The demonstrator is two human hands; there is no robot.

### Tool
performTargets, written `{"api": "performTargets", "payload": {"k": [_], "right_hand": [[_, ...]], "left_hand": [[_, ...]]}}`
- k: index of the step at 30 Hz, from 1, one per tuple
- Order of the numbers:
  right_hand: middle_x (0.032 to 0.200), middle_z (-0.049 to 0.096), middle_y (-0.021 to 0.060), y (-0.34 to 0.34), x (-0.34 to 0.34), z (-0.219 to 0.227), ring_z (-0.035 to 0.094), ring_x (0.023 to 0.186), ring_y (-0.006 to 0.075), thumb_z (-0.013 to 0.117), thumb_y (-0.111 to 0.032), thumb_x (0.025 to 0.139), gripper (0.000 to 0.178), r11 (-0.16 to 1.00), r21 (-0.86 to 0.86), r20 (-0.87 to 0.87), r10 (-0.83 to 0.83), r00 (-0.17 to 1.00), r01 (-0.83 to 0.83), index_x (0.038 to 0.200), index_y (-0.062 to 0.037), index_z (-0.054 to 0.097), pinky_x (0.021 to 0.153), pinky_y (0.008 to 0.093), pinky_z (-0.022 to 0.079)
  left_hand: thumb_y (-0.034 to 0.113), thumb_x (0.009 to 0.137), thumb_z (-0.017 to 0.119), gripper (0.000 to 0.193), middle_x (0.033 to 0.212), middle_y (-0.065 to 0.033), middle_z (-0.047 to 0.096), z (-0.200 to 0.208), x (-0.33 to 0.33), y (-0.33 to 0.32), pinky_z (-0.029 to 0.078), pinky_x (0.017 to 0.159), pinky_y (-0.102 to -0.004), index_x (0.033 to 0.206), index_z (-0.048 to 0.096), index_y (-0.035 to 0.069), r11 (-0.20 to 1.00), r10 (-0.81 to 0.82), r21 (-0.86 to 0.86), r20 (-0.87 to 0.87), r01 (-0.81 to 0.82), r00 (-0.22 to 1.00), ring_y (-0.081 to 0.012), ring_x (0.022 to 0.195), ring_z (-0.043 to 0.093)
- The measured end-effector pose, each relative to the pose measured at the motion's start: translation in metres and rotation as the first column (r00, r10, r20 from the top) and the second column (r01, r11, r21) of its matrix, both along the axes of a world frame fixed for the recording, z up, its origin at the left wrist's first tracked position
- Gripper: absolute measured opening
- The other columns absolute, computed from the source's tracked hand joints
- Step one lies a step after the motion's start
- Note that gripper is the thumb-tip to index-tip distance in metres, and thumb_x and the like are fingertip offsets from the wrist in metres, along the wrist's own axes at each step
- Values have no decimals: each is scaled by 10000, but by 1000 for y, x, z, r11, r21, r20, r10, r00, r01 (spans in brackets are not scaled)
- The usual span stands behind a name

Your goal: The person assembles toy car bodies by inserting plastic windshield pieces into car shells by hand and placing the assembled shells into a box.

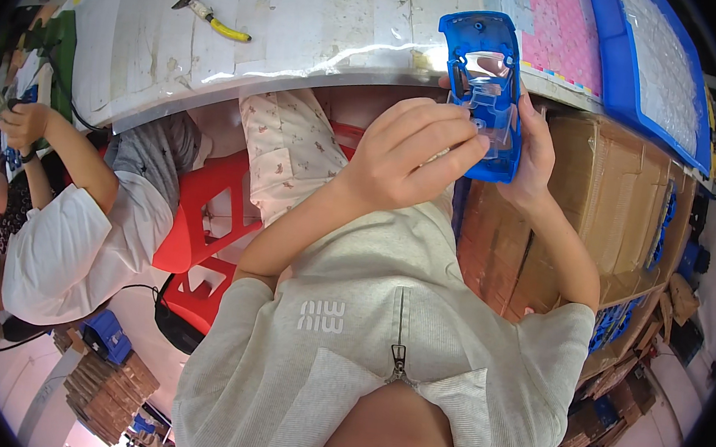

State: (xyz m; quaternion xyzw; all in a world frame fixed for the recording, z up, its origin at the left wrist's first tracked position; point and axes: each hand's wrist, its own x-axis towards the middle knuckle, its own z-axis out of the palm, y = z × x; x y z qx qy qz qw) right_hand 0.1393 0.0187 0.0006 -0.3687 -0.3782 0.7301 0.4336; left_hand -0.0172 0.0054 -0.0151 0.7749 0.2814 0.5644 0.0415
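My right hand [536,150] grips the side of a blue plastic toy car body shell [504,161], held inside-up just off the table's front edge. A clear plastic window piece [487,94] lies within the shell. The fingers of my left hand [415,154] are pinched together at the clear piece, over the shell's near half. Part of that piece is hidden behind those fingertips. On the table to the left rest yellow-handled cutting pliers [210,15].
The white worktable [307,23] spans the far side. At its right stand a blue tray [635,77] with bubble wrap and a pink sheet [562,33]. Cardboard boxes [562,224] sit below on the right. A co-worker [76,233] and a red stool [214,211] are at left.
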Motion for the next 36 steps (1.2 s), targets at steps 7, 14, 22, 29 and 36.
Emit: {"api": "performTargets", "payload": {"k": [7, 14, 22, 29, 36], "right_hand": [[1198, 464, 218, 1, -1, 0, 506, 1070, 256, 314, -397, 892, 542, 1000, 17, -33, -15, 999, 15, 1292, -31, 305, 949, 360, 372], [1094, 487, 129, -1, -3, 11, 554, 876, 196, 393, -346, 877, 475, 1000, -18, -91, -14, 996, 13, 1247, -54, 331, 694, 329, 492], [1051, 504, 150, -3, -6, 4, 594, 760, 220, 412, -356, 871, 503, 991, 49, -147, 127, 981, -121, 1243, -32, 315, 634, 321, 516], [826, 547, 61, 6, -7, -1, 518, 720, 75, 553, -145, 838, 241, 963, 256, 425, -31, 905, -87, 1013, -6, 463, 604, 235, 442], [825, 557, 63, 7, -4, -15, 526, 700, 79, 464, -107, 878, 125, 972, 236, 481, -99, 871, -19, 937, 3, 470, 582, 228, 449]], "left_hand": [[192, 692, 651, 272, 962, -63, 604, 10, 8, -5, 381, 807, -376, 929, 618, 63, 985, 55, -152, -201, -86, 978, -230, 962, 555], [255, 691, 662, 336, 1029, -93, 560, 8, 0, -1, 300, 900, -411, 939, 568, 49, 961, 142, -225, -101, -161, 985, -267, 1024, 494], [91, 772, 601, 275, 781, -113, 558, 18, 4, 21, 454, 501, -266, 966, 473, -56, 225, 195, -778, 626, 586, 756, -169, 607, 567], [67, 791, 555, 157, 761, -158, 544, 0, 11, 24, 437, 564, -355, 854, 494, -64, 648, 177, -760, 220, 55, 959, -264, 656, 556], [76, 781, 566, 199, 825, -205, 516, -15, 22, 20, 402, 711, -413, 883, 486, -76, 640, 200, -767, 227, 48, 953, -354, 794, 517]]}}
